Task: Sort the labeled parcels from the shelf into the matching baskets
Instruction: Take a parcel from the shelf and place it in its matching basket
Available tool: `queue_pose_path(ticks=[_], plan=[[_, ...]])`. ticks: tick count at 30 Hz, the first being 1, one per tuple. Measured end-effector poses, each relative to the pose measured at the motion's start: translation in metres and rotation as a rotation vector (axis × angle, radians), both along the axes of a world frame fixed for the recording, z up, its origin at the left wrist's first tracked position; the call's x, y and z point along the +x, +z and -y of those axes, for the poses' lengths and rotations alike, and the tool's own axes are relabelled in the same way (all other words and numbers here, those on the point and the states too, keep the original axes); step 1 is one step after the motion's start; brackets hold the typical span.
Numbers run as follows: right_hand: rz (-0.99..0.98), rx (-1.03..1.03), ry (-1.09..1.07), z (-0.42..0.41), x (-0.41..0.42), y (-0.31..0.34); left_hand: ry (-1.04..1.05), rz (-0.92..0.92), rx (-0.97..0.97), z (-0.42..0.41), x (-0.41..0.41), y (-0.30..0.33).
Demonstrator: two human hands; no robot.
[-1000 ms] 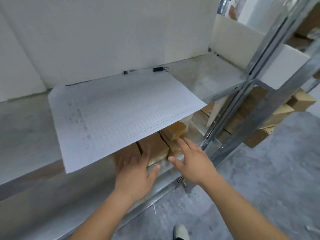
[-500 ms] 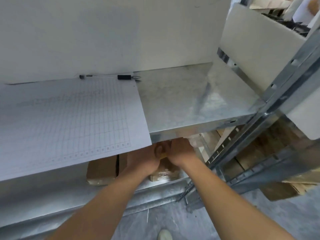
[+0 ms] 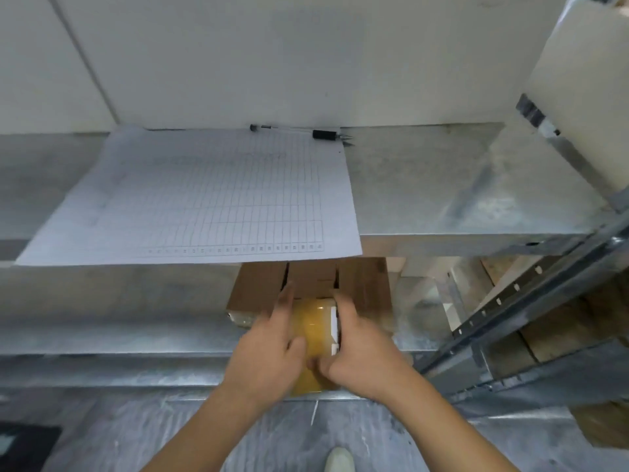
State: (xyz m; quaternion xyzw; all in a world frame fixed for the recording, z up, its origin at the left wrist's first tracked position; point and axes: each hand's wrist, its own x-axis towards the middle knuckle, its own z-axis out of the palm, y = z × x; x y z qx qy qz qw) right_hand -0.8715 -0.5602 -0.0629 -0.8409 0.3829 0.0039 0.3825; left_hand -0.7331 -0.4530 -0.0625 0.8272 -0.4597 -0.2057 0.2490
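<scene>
A small parcel (image 3: 315, 327) wrapped in yellow tape, with a white label along its right edge, sits at the front of the lower metal shelf (image 3: 136, 321). My left hand (image 3: 269, 349) grips its left side and my right hand (image 3: 360, 352) grips its right side, thumbs meeting on top near the front. Behind it stand brown cardboard parcels (image 3: 258, 287), side by side and partly hidden under the upper shelf. No baskets are in view.
A large gridded paper sheet (image 3: 204, 199) overhangs the upper shelf (image 3: 459, 185), with a black pen (image 3: 325, 134) at its far edge. Slanted metal uprights (image 3: 510, 301) and more cardboard boxes (image 3: 595, 427) stand to the right. A shoe (image 3: 338, 459) shows on the grey floor.
The view has swung to face the shelf squarely. Both hands went from reaching toward the parcels to clasping the yellow-taped parcel and drawing it toward the shelf's front edge.
</scene>
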Motion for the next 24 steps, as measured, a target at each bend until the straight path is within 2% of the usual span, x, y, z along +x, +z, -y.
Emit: queue_pose_path(ticks=[4, 8, 14, 18, 21, 24], plan=[[0.043, 0.023, 0.145, -0.046, 0.037, 0.011, 0.154, 0.048, -0.092, -0.061, 0.025, 0.002], [0.153, 0.041, 0.275, -0.108, 0.086, 0.02, 0.338, 0.106, -0.105, -0.137, 0.056, 0.009], [0.163, -0.065, 0.504, -0.226, 0.164, 0.016, 0.604, 0.115, -0.106, -0.271, 0.095, 0.008], [0.129, 0.02, 0.67, -0.303, 0.205, 0.011, 0.748, 0.121, -0.087, -0.36, 0.112, 0.006], [0.159, 0.12, 0.695, -0.355, 0.227, 0.013, 0.853, 0.156, -0.015, -0.411, 0.121, 0.005], [0.199, 0.125, 0.682, -0.398, 0.249, 0.012, 0.93, 0.19, -0.015, -0.45, 0.128, 0.004]])
